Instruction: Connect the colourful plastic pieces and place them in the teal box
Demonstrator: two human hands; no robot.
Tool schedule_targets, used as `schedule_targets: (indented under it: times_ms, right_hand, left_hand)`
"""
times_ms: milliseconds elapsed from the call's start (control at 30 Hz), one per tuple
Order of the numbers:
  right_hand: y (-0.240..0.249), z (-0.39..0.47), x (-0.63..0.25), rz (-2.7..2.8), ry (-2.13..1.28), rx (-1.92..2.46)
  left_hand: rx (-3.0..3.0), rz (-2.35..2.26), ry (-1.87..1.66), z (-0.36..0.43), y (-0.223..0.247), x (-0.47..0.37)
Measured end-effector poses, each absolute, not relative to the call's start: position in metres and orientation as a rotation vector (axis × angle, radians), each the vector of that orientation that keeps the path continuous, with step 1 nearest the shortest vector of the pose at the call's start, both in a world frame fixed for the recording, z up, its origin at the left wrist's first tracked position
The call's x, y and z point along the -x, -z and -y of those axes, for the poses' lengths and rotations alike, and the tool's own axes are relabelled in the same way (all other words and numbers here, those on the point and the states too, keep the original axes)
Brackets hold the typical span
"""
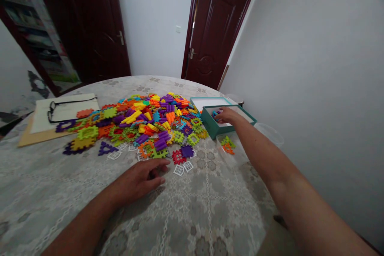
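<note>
Round table, patterned grey tablecloth [186, 208], a broad heap of plastic pieces [162, 118] across its middle: notched flat squares and ribbed blocks in orange, yellow, purple, green, red and blue.

Right hand [225, 115]: arm stretched forward, fingers bent down inside an open green box [223, 129] standing just right of the heap. Small blue pieces [215, 115] lie at its fingertips, within the box, near the left wall. Fingers small and partly hidden at this distance; cannot tell whether they grip the pieces or merely touch them.

Left hand [144, 178]: low on the cloth, at the near edge of the heap, fingers loosely curled, thumb apart from them, grasping nothing visible. Just beyond and to the right of its fingertips, a red notched square [178, 157] beside a purple square [187, 151]; nearer the person, two white window-shaped pieces [183, 168] side by side, flat on the cloth.

A shallow teal-edged tray [196, 98], white inside, sits behind the green box, partly covered by it. On the near side of the box, a few green and orange pieces [228, 145] lie close together. A clear round plastic item [277, 131] shows to the right of the box, beyond the forearm.

Far left: dark-framed glasses [76, 100] on white paper [39, 116], a tan sheet [25, 141] beneath.
</note>
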State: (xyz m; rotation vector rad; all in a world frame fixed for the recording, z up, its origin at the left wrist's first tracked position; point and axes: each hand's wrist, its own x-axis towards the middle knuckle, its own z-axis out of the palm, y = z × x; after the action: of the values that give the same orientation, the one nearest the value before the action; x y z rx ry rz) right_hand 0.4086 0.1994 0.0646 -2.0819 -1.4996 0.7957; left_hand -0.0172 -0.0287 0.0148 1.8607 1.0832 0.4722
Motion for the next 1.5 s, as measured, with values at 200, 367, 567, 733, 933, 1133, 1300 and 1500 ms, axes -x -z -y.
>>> schedule_targets:
  times_ms: [200, 367, 567, 733, 933, 1133, 1300, 1500]
  right_hand:
    - [-0.064, -0.2, -0.411, 1.621, -0.711, 2.119]
    - [-0.062, -0.204, -0.405, 1.761, -0.55, 2.164]
    - [-0.072, -0.192, -0.397, 1.895, -0.446, 2.116]
    - [-0.099, -0.17, -0.4, 1.827, -0.212, 2.054]
    - [-0.116, -0.099, -0.368, 1.77, -0.146, 1.716]
    - [-0.086, -0.019, -0.291, 2.164, -0.403, 1.322]
    - [-0.042, -0.009, -0.255, 2.395, -0.29, 1.397]
    - [-0.018, -0.009, -0.264, 2.467, -0.256, 1.56]
  left_hand:
    - [-1.866, -1.089, -0.465, 0.029, -0.018, 0.017]
    - [-1.864, -1.104, -0.476, 0.032, -0.023, 0.015]
    - [-1.861, -1.087, -0.507, 0.033, -0.026, 0.014]
    - [-1.888, -1.09, -0.537, 0.032, -0.025, 0.015]
    - [-2.007, -1.302, -0.751, 0.028, -0.032, 0.019]
    - [-2.079, -1.529, -1.023, 0.022, -0.025, 0.023]
    - [-2.213, -1.481, -1.02, 0.019, -0.013, 0.023]
    - [-2.406, -1.453, -0.855, 0.017, 0.0, 0.024]
